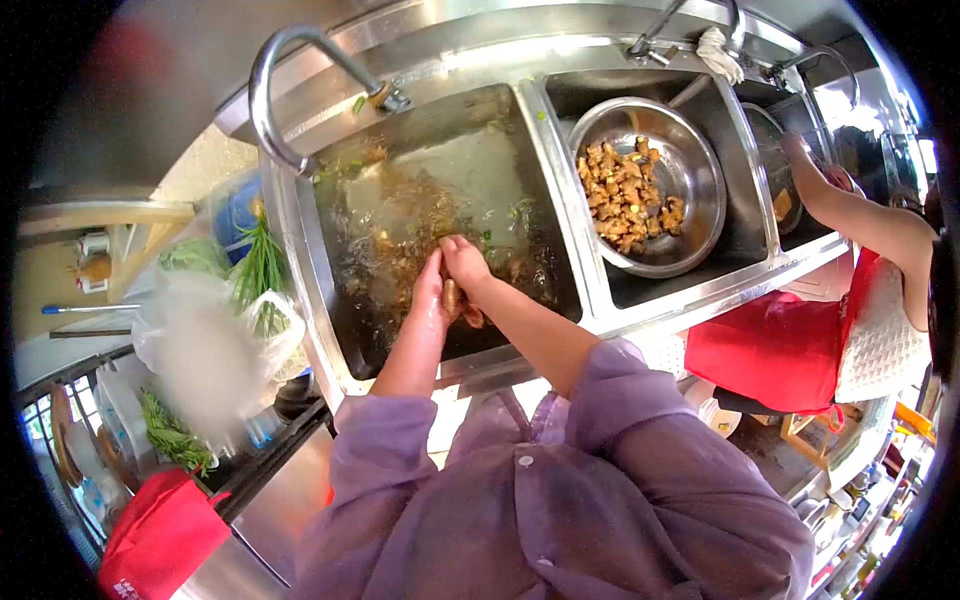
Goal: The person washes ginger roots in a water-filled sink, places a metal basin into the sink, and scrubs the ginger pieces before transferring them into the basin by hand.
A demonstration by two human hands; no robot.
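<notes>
Both my hands are together over the left sink basin [345, 330], above murky brown water [410, 200]. My left hand [428, 288] is closed around a piece of ginger root [453, 300], whose brown end shows below the palms. Pressed against it from the other side, my right hand [466, 263] also grips the ginger. Most of the fingers' inner sides are hidden. In the middle basin stands a steel bowl [700, 190] holding many knobby tan ginger pieces [625, 195].
A curved faucet [262, 95] arches over the left basin's corner. Green stalks [258, 255] and plastic bags [200, 340] sit at left. At right, a co-worker's arm [860, 210] reaches into the far basin. A white cloth [720, 55] hangs by the back faucets.
</notes>
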